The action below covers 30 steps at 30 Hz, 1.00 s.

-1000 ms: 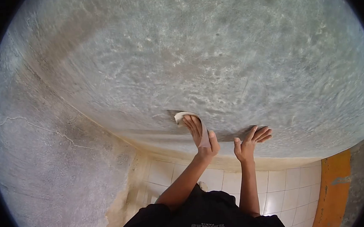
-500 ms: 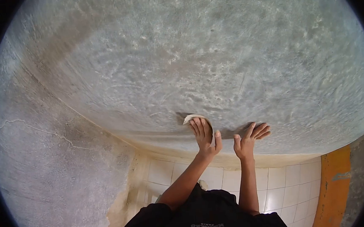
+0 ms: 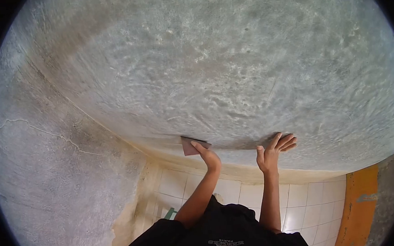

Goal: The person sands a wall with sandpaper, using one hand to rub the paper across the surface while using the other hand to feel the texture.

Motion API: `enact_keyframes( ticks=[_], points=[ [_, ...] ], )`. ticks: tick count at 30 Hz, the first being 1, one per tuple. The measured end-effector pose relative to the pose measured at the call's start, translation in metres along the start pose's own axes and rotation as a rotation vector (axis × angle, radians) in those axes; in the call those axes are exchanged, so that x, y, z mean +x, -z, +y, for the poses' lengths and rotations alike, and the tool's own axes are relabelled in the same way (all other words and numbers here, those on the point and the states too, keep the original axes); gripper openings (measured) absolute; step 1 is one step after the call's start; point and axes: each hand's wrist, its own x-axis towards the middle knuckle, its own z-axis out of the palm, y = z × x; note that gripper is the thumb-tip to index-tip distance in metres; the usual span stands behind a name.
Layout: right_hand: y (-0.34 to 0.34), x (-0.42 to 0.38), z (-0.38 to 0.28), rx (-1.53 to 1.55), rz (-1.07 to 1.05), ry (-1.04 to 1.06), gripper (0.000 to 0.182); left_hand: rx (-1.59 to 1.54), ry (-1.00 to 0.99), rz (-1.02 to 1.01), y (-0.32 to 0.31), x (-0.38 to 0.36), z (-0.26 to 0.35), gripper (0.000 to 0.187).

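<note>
A piece of sandpaper, its brownish-red face showing, is pinched in my left hand, with the thumb laid across that face and the other fingers hidden behind it. Its dark upper edge lies right at the grey plastered wall. To the right, my right hand rests with spread fingers against the same wall, thumb pointing up, holding nothing.
A side wall with a long crack meets the grey wall at a corner on the left. White floor tiles lie below, with a green object near my left arm. An orange-painted strip stands at the right.
My left hand has moved left and slightly down and turned; the sandpaper, earlier curled under flat fingers, now shows its brownish-red face under the thumb. My right hand has barely shifted.
</note>
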Motion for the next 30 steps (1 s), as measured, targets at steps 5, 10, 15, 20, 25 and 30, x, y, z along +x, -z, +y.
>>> enact_keyframes(
  ticks=[5, 10, 15, 20, 25, 30],
  points=[
    [0.0, 0.001, -0.003, 0.024, 0.018, -0.006, 0.081, -0.227, 0.393, 0.208, 0.002, -0.001, 0.02, 0.066],
    [0.001, -0.001, -0.001, 0.035, 0.006, 0.009, 0.081, -0.229, 0.567, 0.201, 0.033, 0.043, 0.02, 0.061],
    [-0.002, -0.003, -0.001, 0.036, 0.014, -0.003, 0.081, -0.234, 0.633, 0.096, 0.004, 0.019, 0.045, 0.063],
    [0.0, -0.001, 0.001, 0.043, 0.008, 0.007, 0.081, -0.314, 0.668, 0.022, 0.008, 0.025, 0.07, 0.065],
    [0.0, 0.0, 0.0, 0.047, 0.01, 0.004, 0.078, -0.426, 0.674, 0.007, 0.011, 0.026, 0.067, 0.059],
    [-0.003, -0.003, 0.004, 0.035, 0.002, 0.01, 0.076, -0.325, 0.703, 0.069, 0.035, 0.042, 0.049, 0.055]
  ],
)
